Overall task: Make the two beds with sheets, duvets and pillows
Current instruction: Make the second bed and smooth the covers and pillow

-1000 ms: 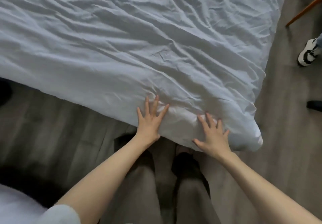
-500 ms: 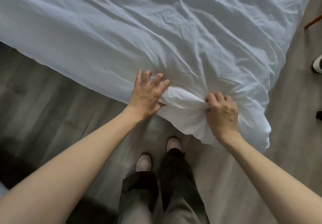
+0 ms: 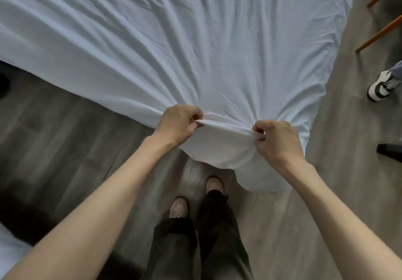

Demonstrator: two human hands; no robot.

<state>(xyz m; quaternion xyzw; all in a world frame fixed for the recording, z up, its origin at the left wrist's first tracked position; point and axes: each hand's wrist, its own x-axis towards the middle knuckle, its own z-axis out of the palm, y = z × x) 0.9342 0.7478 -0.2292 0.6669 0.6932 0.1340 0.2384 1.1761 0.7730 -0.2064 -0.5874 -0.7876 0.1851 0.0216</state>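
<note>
Presently listed, from the centre outward.

Item: white sheet (image 3: 174,40), creased, spread across the bed, with its near edge drawn off the side and a loose flap hanging toward the floor (image 3: 65,149). Whether it is a sheet or a thin duvet cover cannot be told.

Risk, as judged: folds fan out from the two grip points, so the cloth looks taut there. A hard or uneven tug could drag it askew or pull the far side off the mattress. A slack grip would drop the hem onto the floor.

Position: the gathered hem runs straight between the hands, and the flap sags below and between them, above the person's shoes (image 3: 178,208).

Left hand (image 3: 177,125): fingers curled, pinching the hem at its left end.

Right hand (image 3: 278,140): fingers curled, pinching the hem at its right end.

Surroundings: wooden chair legs (image 3: 380,33) at upper right, another person's sneaker (image 3: 380,86) beside the bed's right corner, and a patch of white bedding (image 3: 8,251) at lower left.
</note>
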